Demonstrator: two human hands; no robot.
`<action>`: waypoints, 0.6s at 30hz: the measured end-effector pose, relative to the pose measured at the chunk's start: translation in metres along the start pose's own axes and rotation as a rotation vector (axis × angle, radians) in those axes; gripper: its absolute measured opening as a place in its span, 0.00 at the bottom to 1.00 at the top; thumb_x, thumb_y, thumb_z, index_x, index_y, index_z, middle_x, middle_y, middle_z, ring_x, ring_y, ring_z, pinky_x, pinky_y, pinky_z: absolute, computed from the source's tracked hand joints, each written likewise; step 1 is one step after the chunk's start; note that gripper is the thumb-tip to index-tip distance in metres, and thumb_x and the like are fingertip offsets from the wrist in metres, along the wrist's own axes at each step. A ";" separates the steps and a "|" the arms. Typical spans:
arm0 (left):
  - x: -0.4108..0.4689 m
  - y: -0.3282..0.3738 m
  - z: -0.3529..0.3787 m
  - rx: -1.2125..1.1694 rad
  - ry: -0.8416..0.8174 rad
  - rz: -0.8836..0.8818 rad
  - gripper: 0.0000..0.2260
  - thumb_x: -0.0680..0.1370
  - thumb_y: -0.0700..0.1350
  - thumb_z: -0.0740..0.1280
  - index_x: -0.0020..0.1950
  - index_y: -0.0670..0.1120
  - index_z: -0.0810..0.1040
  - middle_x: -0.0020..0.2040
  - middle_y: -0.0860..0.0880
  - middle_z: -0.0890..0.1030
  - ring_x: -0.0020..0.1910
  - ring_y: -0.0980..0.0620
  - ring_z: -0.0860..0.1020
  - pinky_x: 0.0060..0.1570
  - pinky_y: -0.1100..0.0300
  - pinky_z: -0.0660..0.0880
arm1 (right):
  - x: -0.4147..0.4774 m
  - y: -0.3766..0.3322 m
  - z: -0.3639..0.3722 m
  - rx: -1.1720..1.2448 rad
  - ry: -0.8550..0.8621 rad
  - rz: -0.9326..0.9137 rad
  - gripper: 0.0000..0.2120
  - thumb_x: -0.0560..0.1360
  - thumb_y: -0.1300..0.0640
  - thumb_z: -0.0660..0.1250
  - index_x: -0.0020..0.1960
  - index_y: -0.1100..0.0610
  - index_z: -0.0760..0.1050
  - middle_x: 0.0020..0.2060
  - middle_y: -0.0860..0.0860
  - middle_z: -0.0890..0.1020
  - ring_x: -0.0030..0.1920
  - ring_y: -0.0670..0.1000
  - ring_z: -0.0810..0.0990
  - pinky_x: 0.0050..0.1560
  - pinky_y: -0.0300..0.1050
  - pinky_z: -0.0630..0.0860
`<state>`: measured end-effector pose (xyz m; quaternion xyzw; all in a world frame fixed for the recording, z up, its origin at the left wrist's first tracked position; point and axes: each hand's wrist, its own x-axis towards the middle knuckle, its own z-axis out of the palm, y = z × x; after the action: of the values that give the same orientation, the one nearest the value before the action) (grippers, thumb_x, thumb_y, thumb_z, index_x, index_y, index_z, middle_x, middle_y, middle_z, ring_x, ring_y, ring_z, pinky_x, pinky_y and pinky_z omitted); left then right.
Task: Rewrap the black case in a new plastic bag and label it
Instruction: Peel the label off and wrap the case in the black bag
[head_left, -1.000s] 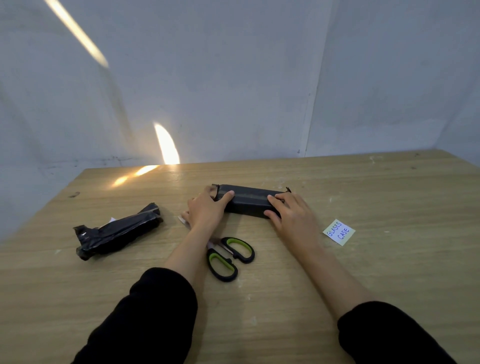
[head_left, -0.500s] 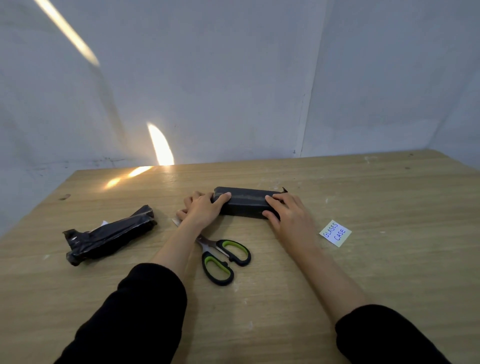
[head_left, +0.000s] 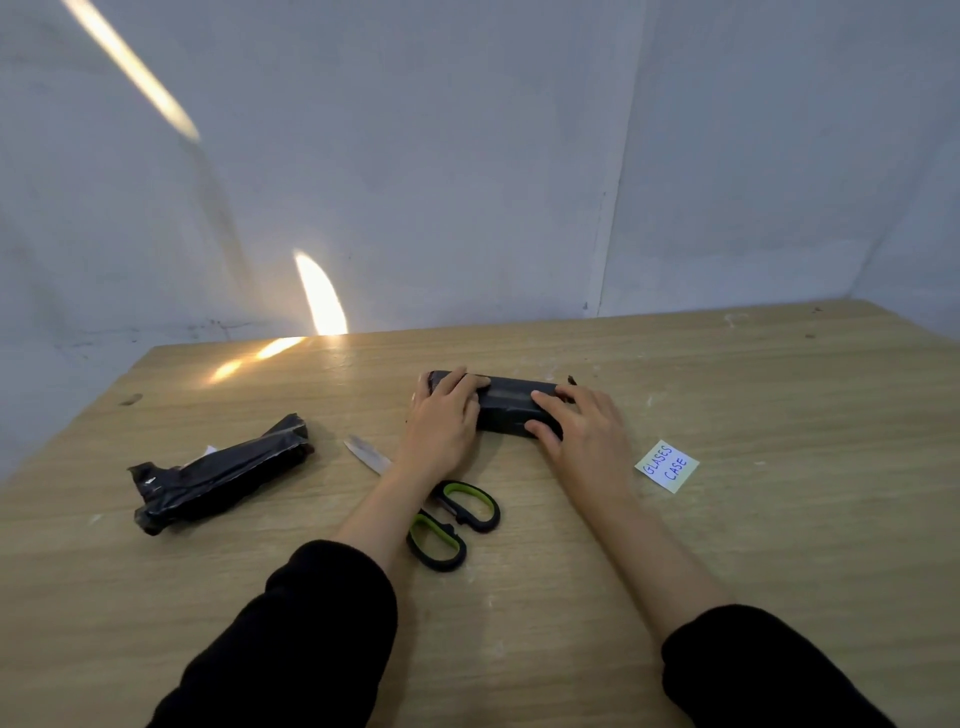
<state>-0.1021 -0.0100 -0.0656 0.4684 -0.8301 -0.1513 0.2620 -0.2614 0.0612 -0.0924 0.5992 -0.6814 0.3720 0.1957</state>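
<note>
Plain work corner, wood-grain table (head_left: 753, 561) set against pale painted walls (head_left: 441, 156), streak of light (head_left: 322, 296)

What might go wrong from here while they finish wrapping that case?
1. The scissors lie right under the left forearm, blade tip poking out. Drawing the left hand back off the black case might catch the blade.
2. The loose label lies close beside the right hand. A careless hand or sleeve might sweep or crease it.
</note>
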 end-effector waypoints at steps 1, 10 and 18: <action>0.000 0.000 -0.001 -0.033 -0.004 -0.013 0.15 0.83 0.47 0.51 0.67 0.51 0.70 0.72 0.51 0.67 0.72 0.43 0.61 0.72 0.50 0.55 | 0.000 -0.001 0.000 0.008 -0.007 0.022 0.15 0.67 0.52 0.73 0.52 0.55 0.83 0.47 0.56 0.83 0.45 0.60 0.81 0.49 0.51 0.78; 0.000 0.002 0.006 -0.159 0.023 -0.116 0.17 0.83 0.52 0.53 0.70 0.52 0.70 0.76 0.51 0.62 0.74 0.46 0.61 0.71 0.50 0.58 | 0.002 -0.019 -0.003 0.290 -0.228 0.412 0.20 0.77 0.53 0.66 0.69 0.48 0.73 0.73 0.56 0.68 0.69 0.57 0.69 0.65 0.47 0.65; 0.000 -0.001 0.005 -0.184 0.012 -0.113 0.17 0.82 0.53 0.54 0.70 0.54 0.70 0.77 0.53 0.61 0.74 0.47 0.61 0.70 0.48 0.62 | 0.006 -0.027 -0.007 0.550 -0.232 0.595 0.20 0.77 0.55 0.67 0.68 0.51 0.73 0.74 0.55 0.66 0.72 0.50 0.66 0.65 0.36 0.61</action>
<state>-0.1045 -0.0105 -0.0703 0.4894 -0.7833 -0.2387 0.3001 -0.2375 0.0621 -0.0761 0.4441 -0.7175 0.5104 -0.1657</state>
